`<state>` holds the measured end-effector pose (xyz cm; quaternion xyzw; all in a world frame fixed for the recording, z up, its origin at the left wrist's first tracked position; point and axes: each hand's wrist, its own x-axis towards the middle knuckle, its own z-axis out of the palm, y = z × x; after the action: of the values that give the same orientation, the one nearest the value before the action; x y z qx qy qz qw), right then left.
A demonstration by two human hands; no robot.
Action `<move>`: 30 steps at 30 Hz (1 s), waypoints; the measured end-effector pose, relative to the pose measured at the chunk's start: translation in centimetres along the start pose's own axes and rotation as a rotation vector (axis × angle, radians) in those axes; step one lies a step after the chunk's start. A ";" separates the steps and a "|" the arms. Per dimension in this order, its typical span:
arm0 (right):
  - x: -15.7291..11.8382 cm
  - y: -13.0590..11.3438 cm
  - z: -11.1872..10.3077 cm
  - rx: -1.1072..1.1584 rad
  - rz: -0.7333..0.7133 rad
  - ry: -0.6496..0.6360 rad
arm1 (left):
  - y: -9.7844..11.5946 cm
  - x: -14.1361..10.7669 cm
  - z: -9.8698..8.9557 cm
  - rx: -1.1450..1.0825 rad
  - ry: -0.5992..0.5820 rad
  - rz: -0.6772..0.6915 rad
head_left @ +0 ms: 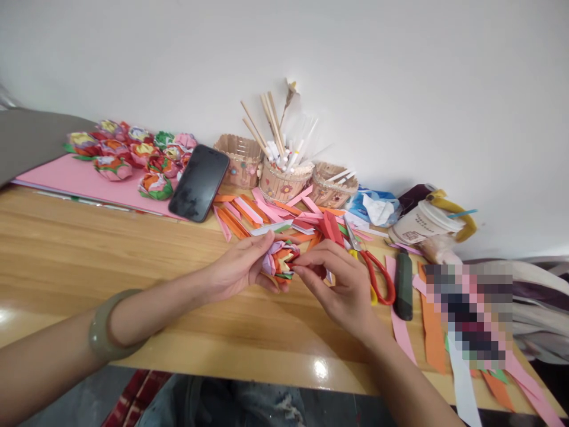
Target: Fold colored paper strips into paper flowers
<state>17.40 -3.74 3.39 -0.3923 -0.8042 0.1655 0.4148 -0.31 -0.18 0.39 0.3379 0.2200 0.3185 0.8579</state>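
A small folded paper flower (280,260) in lilac, orange, pale yellow, red and green is held just above the wooden table. My left hand (242,261), with a jade-coloured bangle (100,326) on its forearm, wraps round the flower from the left. From the right, my right hand (342,281) pinches at the flower's edge with thumb and forefinger, near a red petal. What lies exactly between those fingertips is partly hidden. Behind both hands spreads a loose heap of folded paper strips (249,213) in pink, orange, white and red.
Red-handled scissors (377,279) and a dark green box cutter (403,290) lie right of my right hand. Finished paper flowers (113,168) sit on pink paper at left, beside a phone (199,182). Baskets (284,181) and a paper cup (422,222) line the wall.
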 end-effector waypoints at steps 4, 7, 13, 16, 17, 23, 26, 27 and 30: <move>0.1 0.0 0.0 -0.036 0.059 0.059 | 0.3 -0.1 -0.1 -0.056 -0.064 0.050; 0.1 0.1 0.2 -0.095 0.080 0.101 | 0.3 -0.1 -0.1 -0.013 -0.036 0.078; -0.5 0.9 0.6 -0.349 -0.121 0.153 | 0.0 0.2 0.1 0.081 0.118 0.030; -0.3 0.8 0.5 -0.313 -0.085 0.135 | 0.0 0.2 0.0 0.079 0.094 -0.004; -0.2 0.6 0.4 -0.271 -0.048 0.126 | -0.1 0.1 -0.1 0.078 0.083 -0.001; -0.2 0.8 0.6 -0.361 -0.127 0.151 | -0.2 0.1 -0.2 0.096 0.068 -0.005; -0.7 1.2 0.7 -0.589 -0.283 0.186 | -0.1 0.1 -0.1 0.093 0.080 -0.014; -0.7 1.2 0.7 -0.578 -0.285 0.186 | -0.1 0.1 -0.1 0.087 0.088 -0.009; -0.5 0.7 0.3 -0.264 -0.088 0.145 | -0.1 0.1 -0.2 0.071 0.094 0.021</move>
<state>17.62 -3.66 2.55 -0.4189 -0.8032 0.0112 0.4234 -0.29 -0.06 0.12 0.3552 0.2677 0.3350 0.8307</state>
